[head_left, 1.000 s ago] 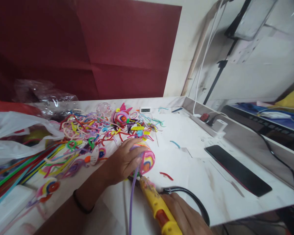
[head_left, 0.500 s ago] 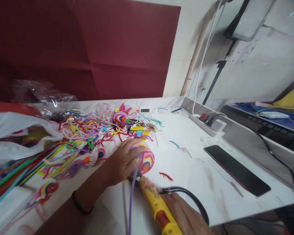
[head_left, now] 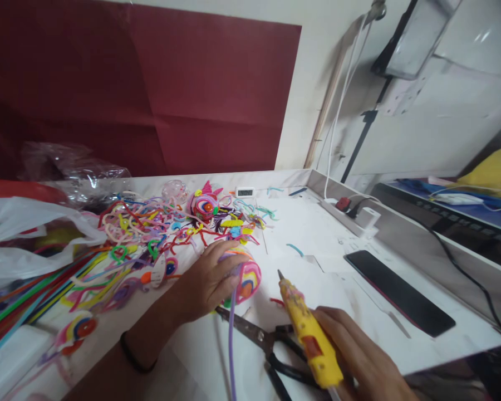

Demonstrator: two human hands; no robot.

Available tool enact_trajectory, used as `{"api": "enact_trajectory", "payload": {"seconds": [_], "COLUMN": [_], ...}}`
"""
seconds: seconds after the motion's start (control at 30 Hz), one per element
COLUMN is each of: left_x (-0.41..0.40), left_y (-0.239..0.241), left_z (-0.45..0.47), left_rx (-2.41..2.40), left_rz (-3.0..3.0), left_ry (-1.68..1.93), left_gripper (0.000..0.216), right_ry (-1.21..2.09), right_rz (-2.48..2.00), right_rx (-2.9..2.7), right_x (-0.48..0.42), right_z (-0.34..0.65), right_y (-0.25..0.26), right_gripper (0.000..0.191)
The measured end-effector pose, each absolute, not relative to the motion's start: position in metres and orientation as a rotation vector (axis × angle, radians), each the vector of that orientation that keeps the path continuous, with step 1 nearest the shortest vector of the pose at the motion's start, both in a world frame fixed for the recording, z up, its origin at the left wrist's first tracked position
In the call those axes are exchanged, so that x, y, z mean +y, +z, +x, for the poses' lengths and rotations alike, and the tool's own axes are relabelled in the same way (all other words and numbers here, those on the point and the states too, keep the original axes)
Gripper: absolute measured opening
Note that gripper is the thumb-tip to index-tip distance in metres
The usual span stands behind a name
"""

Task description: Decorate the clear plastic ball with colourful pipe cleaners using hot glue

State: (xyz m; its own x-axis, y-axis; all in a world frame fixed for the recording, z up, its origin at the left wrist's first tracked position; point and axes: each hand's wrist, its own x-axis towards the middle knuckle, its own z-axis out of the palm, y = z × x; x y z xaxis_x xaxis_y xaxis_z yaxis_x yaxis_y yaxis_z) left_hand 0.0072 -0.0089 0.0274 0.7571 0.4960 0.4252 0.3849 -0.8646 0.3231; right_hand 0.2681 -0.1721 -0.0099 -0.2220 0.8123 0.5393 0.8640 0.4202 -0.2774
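Note:
My left hand [head_left: 209, 275] is curled over a round ball wrapped in coloured pipe cleaners [head_left: 247, 275] and presses it to the white table [head_left: 342, 289]. A lilac pipe cleaner [head_left: 232, 345] trails from the ball toward me. My right hand [head_left: 361, 359] grips a yellow glue gun [head_left: 307, 331]. Its nozzle points up and away, a short way right of the ball. Black-handled scissors [head_left: 271, 348] lie on the table between my hands.
A heap of cut pipe cleaners [head_left: 150, 228] and a finished pink ball [head_left: 204, 205] lie behind. Long pipe cleaners [head_left: 29, 295] and plastic bags [head_left: 29, 223] fill the left. A black phone [head_left: 398, 291], power strip [head_left: 353, 214] and small digital clock [head_left: 245, 192] sit right.
My right hand has pulled the glue gun away from the ball, to the right and upward. The scissors underneath now show. My left hand stays on the ball.

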Motion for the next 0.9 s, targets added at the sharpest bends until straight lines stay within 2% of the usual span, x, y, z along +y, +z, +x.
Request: {"api": "enact_trajectory", "payload": {"seconds": [0.3, 0.6, 0.73, 0.9], "left_x": [-0.009, -0.009, -0.008, -0.005], "left_y": [0.028, 0.028, 0.026, 0.024], "left_z": [0.007, 0.005, 0.002, -0.002], "left_rx": [0.692, 0.675, 0.653, 0.608], "left_rz": [2.754, 2.747, 2.74, 2.715], "left_ry": [0.749, 0.745, 0.723, 0.684], "left_gripper": [0.032, 0.036, 0.042, 0.049], "right_ry": [0.257, 0.558, 0.594, 0.464], "right_rz": [-1.544, -1.749, -1.776, -1.736], "right_rx": [-2.051, -2.133, -2.124, -2.169], "right_x": [-0.13, -0.118, -0.115, -0.111], "right_z": [0.279, 0.28, 0.28, 0.288], "right_y": [-0.019, 0.0, 0.006, -0.006], "right_gripper": [0.031, 0.031, 0.034, 0.032]}}
